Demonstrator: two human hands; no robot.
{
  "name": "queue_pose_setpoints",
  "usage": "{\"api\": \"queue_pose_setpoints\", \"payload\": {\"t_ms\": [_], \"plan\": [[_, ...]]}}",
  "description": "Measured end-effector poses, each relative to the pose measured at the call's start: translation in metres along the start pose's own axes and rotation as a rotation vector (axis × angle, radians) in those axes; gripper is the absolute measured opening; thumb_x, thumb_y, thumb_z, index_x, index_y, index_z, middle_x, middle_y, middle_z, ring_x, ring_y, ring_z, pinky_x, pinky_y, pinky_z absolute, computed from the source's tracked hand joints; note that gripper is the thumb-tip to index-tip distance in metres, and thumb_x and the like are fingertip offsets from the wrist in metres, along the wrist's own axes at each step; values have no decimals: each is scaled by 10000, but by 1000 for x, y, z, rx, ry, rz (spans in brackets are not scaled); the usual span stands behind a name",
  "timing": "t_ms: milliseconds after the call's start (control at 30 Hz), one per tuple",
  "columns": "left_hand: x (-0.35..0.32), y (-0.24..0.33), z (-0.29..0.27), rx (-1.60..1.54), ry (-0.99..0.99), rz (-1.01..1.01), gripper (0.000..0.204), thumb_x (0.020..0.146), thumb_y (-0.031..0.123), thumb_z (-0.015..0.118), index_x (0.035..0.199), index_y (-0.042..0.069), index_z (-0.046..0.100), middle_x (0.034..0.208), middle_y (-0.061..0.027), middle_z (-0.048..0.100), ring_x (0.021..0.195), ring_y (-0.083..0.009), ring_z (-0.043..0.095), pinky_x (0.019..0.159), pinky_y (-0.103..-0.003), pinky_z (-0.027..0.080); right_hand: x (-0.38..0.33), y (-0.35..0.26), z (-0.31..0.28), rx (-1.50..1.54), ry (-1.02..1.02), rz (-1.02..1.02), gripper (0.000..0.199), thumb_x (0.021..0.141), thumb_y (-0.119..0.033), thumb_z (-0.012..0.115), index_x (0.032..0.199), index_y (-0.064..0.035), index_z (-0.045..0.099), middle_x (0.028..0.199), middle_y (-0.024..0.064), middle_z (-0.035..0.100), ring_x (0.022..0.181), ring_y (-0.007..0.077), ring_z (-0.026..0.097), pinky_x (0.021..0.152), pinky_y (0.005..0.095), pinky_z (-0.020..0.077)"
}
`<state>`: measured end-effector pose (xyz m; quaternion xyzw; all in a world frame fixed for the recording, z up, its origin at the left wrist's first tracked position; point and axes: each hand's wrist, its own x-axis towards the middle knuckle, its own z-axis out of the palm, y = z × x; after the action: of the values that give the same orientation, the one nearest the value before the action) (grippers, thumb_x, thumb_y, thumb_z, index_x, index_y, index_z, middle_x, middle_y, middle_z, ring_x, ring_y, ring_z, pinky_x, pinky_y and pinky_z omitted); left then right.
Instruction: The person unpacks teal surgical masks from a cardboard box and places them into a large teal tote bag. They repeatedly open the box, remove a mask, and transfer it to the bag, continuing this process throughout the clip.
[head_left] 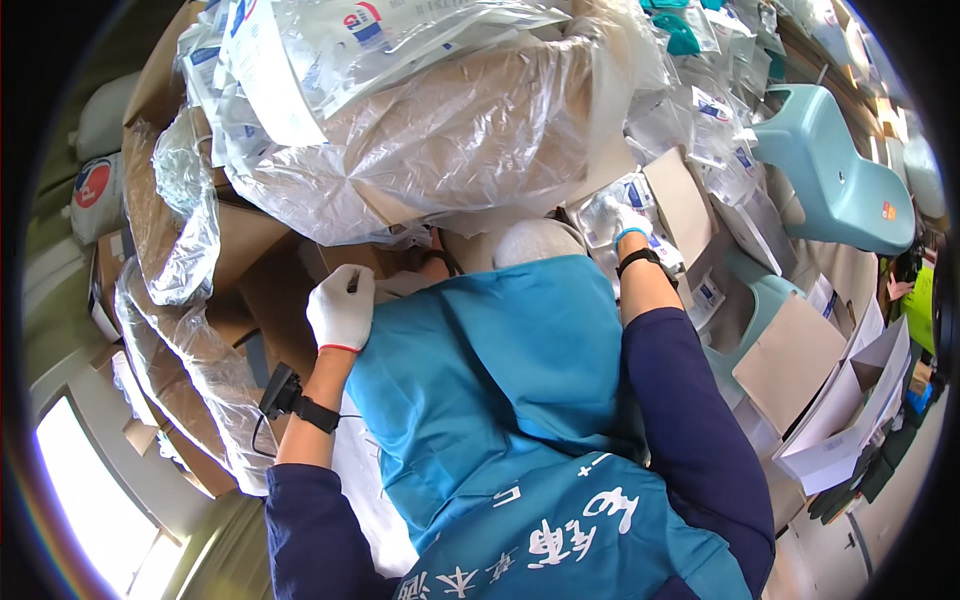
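Observation:
My left hand point(342, 303), in a white glove with a red cuff, is held curled closed beside the upper left edge of my teal apron point(490, 350). Its palm side is hidden, so I cannot make out what is in it, if anything. On the right, my right hand point(627, 220), gloved white with a blue cuff, reaches down onto clear plastic packets point(640, 195) in an open cardboard carton point(682, 190). Its fingers blend into the shiny film. Each wrist carries a black strap, and a small black device point(280, 390) sits on the left one.
A large box lined with clear plastic point(470, 120), heaped with white packets point(300, 60), stands in front. At the left are more open cardboard boxes point(265, 300) with plastic film. A blue-grey plastic stool point(830, 165), loose packets and cardboard folders point(790, 360) lie to the right.

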<state>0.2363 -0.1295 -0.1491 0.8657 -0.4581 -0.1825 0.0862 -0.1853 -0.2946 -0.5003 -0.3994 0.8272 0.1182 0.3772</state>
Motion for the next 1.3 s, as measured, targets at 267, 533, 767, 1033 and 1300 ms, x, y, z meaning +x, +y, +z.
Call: {"api": "queue_pose_setpoints", "payload": {"t_ms": [267,533,767,1033,1300], "plan": [[3,-3,-1,-20,-17,-20,213,871,252,635,910,69,737,831,-167,703,793,-344,696,731,-390,547,39,65,-1,573,204,-51,683,635,-440,840,1090,50,700,1055,179,726,954,289,696,853,367,544],[-2,-6,-6,9,22,-54,215,868,275,624,898,91,732,830,-168,694,800,-375,673,730,-421,543,-56,11,-31,842,155,-270,288,718,-96,801,959,35,713,861,97,696,743,211,644,688,341,528],[-2,3,-5,60,44,-29,270,884,320,579,900,93,723,867,-197,679,844,-411,652,764,-462,531,-114,47,-91,1423,261,-112,419,768,62,734,1170,17,626,1017,80,670,857,209,649,790,335,543],[-30,-16,4,-64,356,158,150,856,210,602,908,119,710,902,-117,699,880,-343,662,780,-444,527,-251,46,-229,1801,-280,-676,331,914,-48,617,1240,0,589,1199,128,645,1099,266,632,928,410,526],[-145,71,-62,-1248,-361,539,837,789,361,839,1426,7,429,1325,-78,585,779,-61,588,701,-227,499,-386,22,-203,1631,-719,-797,482,919,-152,643,1377,-74,515,1344,134,574,1239,327,534,1049,536,432]]}}
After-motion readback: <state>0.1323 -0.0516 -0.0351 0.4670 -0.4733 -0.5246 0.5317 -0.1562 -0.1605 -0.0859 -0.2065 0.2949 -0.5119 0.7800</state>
